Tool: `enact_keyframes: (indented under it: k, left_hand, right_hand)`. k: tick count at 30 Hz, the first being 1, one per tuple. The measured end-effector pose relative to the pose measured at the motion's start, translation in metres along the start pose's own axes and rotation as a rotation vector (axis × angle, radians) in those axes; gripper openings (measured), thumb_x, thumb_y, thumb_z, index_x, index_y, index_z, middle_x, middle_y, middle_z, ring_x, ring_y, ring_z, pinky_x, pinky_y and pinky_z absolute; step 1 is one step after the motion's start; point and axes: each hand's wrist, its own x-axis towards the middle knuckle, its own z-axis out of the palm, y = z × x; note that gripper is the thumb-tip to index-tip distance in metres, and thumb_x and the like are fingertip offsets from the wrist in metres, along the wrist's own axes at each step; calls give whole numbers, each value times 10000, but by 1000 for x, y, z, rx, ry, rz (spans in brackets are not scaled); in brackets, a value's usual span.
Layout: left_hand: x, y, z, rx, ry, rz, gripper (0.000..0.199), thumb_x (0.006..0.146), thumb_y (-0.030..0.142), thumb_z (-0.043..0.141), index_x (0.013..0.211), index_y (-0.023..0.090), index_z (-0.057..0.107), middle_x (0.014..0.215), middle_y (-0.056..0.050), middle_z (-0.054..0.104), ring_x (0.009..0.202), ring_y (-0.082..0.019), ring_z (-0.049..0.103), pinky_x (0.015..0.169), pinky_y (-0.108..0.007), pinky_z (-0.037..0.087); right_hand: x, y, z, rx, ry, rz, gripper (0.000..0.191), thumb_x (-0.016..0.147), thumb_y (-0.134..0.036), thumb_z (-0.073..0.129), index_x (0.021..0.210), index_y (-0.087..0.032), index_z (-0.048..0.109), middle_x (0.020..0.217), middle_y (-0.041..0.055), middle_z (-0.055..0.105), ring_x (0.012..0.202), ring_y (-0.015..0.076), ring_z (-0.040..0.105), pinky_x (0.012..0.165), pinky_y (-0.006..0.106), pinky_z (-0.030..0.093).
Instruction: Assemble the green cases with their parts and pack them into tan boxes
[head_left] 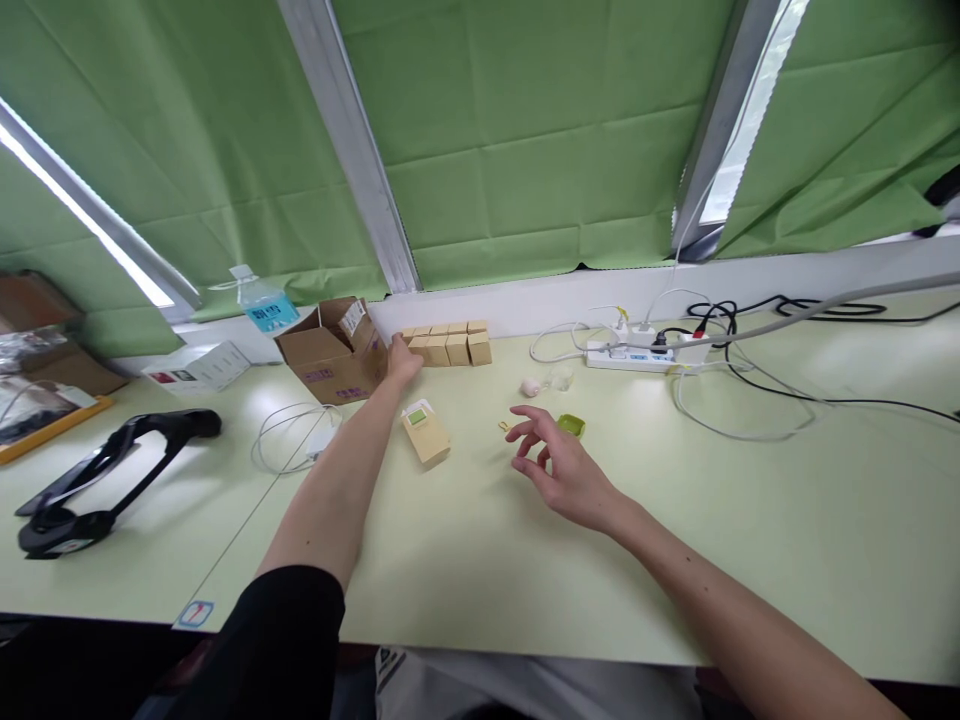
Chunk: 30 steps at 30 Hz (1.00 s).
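At the left end of a row of small cardboard boxes (457,349), my left hand (405,362) curls its fingers round the end box; the fingertips are partly hidden. My right hand (559,465) hovers above the table, fingers apart and holding nothing. Close beyond it lies a small green tray-like piece (571,426), partly covered by the hand. A tiny yellow loop-shaped piece (504,426) is just left of its fingertips. Farther back are a small pale pink round object (530,387) and a clear plastic piece (560,378). A flat yellow packet (426,435) lies near my left forearm.
An open cardboard carton (337,360) stands left of my left hand, with a bottle (266,300) behind it. A power strip (637,357) with tangled cables lies at the back right. A black frame-like device (112,480), a white box (199,367) and a charger (322,440) are on the left.
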Motion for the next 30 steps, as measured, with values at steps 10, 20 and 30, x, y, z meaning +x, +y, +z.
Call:
enact_keyframes:
  k: [10, 20, 30]
  left_hand:
    - [-30, 95, 48, 414, -544, 551, 342, 856, 160, 672, 1193, 202, 715, 1300, -155, 669, 1231, -313, 652, 1085, -408, 500]
    - [-40, 94, 14, 413, -516, 401, 476, 909, 103, 549, 1371, 168, 645, 1450, -194, 611, 1294, -322, 643, 1106, -416, 505]
    - [-111, 44, -103, 517, -418, 64, 350, 990, 334, 587, 1307, 205, 661, 1321, -185, 732, 1205, -400, 695, 1019, -490, 526]
  right_hand:
    - [-1, -2, 0, -102, -18, -43, 579, 993, -197, 586, 1516, -323, 370, 1269, 74, 724, 1007, 227, 710, 772, 388, 577]
    - [-3, 2, -3, -258, -22, -59, 578, 1004, -211, 576, 1538, -303, 375, 1245, 67, 759, 983, 235, 734, 779, 391, 545]
    - [15, 17, -46, -390, 418, 176, 194, 968, -288, 572, 1089, -279, 723, 946, 29, 798, 828, 235, 716, 697, 351, 461]
